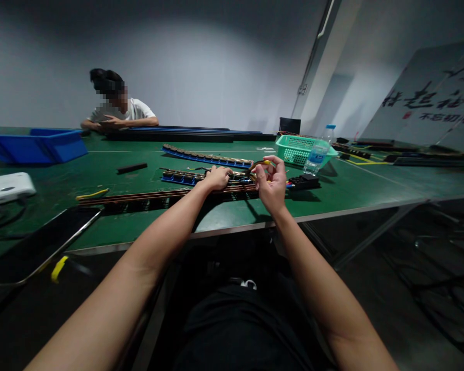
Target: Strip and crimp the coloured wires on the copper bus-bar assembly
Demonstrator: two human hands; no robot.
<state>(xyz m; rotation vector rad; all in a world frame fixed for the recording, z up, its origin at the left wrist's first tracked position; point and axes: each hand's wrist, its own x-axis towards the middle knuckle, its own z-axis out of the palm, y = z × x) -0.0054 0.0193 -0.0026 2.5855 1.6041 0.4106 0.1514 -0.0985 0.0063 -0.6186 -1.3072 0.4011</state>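
My left hand (218, 178) lies with bent fingers over the right end of a blue-and-black slotted strip (181, 177), gripping it. Raised a little above the table, my right hand (272, 184) pinches dark wires (258, 164) with a yellow bit near the fingertips. Below both hands runs a long black rail with copper-coloured rods (150, 197). At its right end, red and blue wires lead to a black connector block (307, 182). A second blue strip (204, 155) lies just behind. What sits under my left fingers is partly hidden.
The green table (371, 188) also bears a blue bin (54, 147), a white box (10, 188), a tablet-like panel (42, 242) over the front edge, a green basket (294, 149) and a water bottle (317, 154). Across the table a person (139, 109) leans beside long dark rails (185, 134).
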